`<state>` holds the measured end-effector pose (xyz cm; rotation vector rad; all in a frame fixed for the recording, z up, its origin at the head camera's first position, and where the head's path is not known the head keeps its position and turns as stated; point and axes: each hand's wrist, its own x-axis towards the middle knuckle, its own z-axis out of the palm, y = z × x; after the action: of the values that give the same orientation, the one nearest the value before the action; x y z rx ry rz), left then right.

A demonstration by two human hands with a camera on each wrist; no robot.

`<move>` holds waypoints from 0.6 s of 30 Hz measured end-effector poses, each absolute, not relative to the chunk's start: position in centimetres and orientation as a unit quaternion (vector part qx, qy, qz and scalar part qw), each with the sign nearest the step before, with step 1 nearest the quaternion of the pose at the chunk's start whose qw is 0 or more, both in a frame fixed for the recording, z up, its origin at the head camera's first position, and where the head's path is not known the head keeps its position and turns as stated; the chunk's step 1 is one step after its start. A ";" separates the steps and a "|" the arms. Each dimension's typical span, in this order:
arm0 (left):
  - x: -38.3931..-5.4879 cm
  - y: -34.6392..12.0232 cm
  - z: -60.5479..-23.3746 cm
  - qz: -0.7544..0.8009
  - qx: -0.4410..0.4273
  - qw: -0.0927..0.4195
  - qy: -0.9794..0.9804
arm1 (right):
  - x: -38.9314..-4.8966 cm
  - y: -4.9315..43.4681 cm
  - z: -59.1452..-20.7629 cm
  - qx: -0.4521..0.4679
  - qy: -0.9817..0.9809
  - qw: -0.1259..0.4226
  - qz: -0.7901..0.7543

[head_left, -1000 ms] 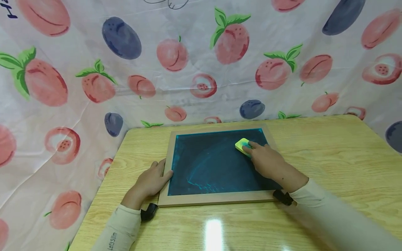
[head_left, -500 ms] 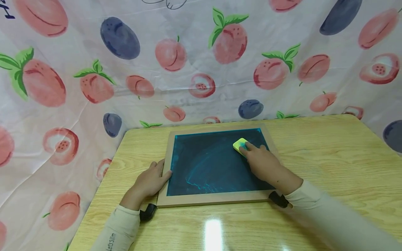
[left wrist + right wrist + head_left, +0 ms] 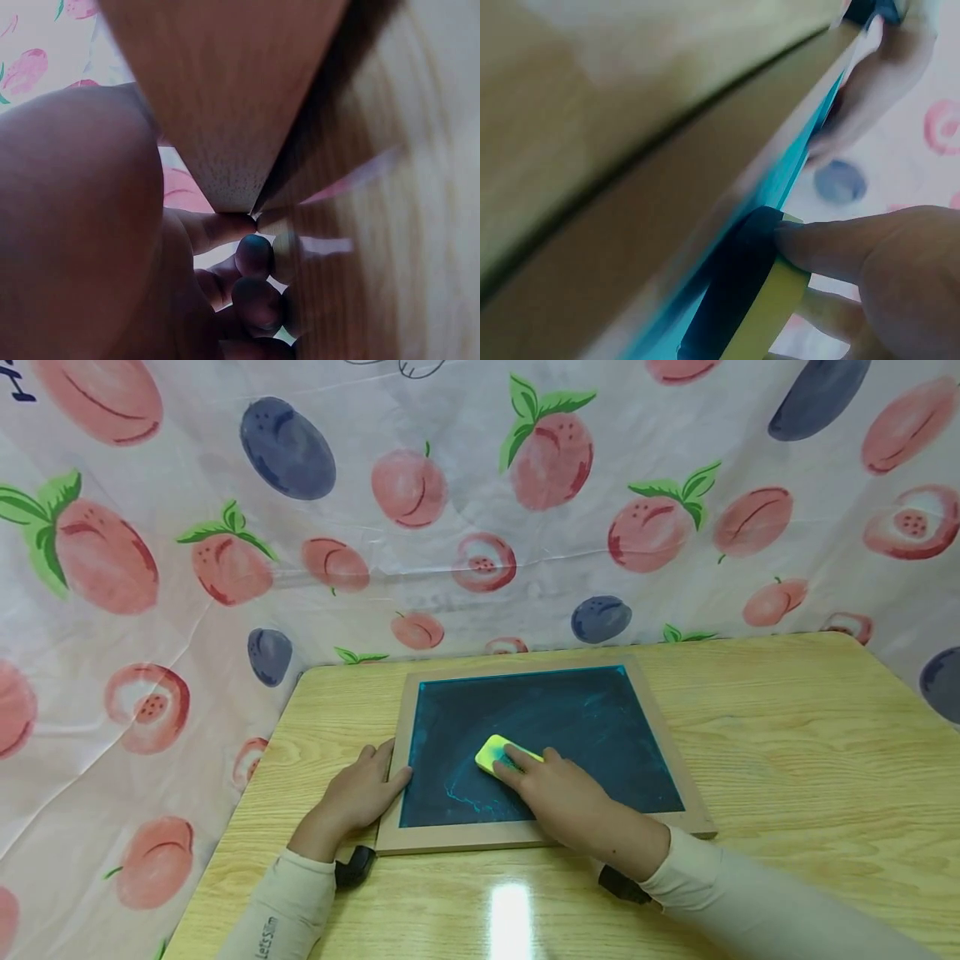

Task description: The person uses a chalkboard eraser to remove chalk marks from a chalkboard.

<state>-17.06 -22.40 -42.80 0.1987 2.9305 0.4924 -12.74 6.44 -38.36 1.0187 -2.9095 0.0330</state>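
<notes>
My right hand (image 3: pixel 566 797) grips a yellow chalkboard eraser (image 3: pixel 493 755) smudged with blue chalk, fingers on top. In the right wrist view its dark felt (image 3: pixel 731 281) faces the board, with my thumb against the eraser's end. The eraser lies on the left-centre of a chalkboard (image 3: pixel 615 735) with a pale wooden frame (image 3: pixel 465 837). Blue chalk traces (image 3: pixel 472 802) show at lower left. My left hand (image 3: pixel 360 792) rests at the frame's left side, thumb on the frame. In the left wrist view its fingertips (image 3: pixel 255 255) touch the table beside the frame's edge.
The chalkboard lies flat on a light wood-grain table (image 3: pixel 780 735). A white cloth (image 3: pixel 337 618) printed with peaches hangs behind and at the sides. Black wrist camera mounts (image 3: pixel 356 867) sit under both wrists, near the board's front edge.
My right hand has swept the eraser from the board's upper right to its left-centre, towards me, over some of the chalk traces. My left hand has stayed at the frame.
</notes>
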 end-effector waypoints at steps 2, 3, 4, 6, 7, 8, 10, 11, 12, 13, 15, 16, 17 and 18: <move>-17.0 -22.4 -42.8 0.168 0.067 0.083 0.980 | -12.2 5.6 -38.3 0.353 -0.935 0.020 0.012; -17.0 -22.5 -42.8 0.169 0.067 0.083 0.980 | -11.9 5.2 -38.2 0.365 -0.931 0.017 0.012; -17.0 -22.5 -42.8 0.171 0.066 0.083 0.979 | -11.7 4.8 -38.2 0.374 -0.927 0.013 0.011; -17.0 -22.5 -42.7 0.172 0.064 0.083 0.979 | -11.5 4.4 -38.2 0.389 -0.921 0.009 0.009; -16.9 -22.5 -42.7 0.173 0.064 0.082 0.979 | -11.5 4.3 -38.1 0.393 -0.920 0.007 0.008; -16.9 -22.5 -42.7 0.174 0.064 0.082 0.979 | -11.5 4.2 -38.1 0.395 -0.919 0.008 0.006; -16.8 -22.5 -42.7 0.178 0.063 0.081 0.979 | -11.5 4.3 -38.2 0.396 -0.918 0.013 0.008; -16.8 -22.5 -42.6 0.178 0.063 0.080 0.979 | -11.6 4.4 -38.2 0.396 -0.918 0.013 0.009; -16.8 -22.5 -42.6 0.179 0.063 0.079 0.979 | -11.7 4.5 -38.3 0.397 -0.917 0.016 0.011; -16.8 -22.5 -42.6 0.180 0.064 0.078 0.978 | -11.8 4.6 -38.4 0.399 -0.917 0.018 0.015; -16.8 -22.5 -42.5 0.181 0.061 0.077 0.979 | -12.1 5.0 -38.5 0.398 -0.917 0.021 0.024; -16.8 -22.5 -42.5 0.179 0.061 0.077 0.979 | -12.3 5.2 -38.6 0.396 -0.918 0.023 0.028; -16.8 -22.5 -42.5 0.179 0.061 0.078 0.979 | -12.5 5.4 -38.7 0.391 -0.920 0.025 0.031; -16.8 -22.5 -42.5 0.177 0.061 0.080 0.979 | -12.7 5.7 -38.7 0.383 -0.923 0.027 0.035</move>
<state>-16.81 -22.49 -42.54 0.1823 2.9288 0.5296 -12.69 5.73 -38.71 1.1819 -2.8510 0.1069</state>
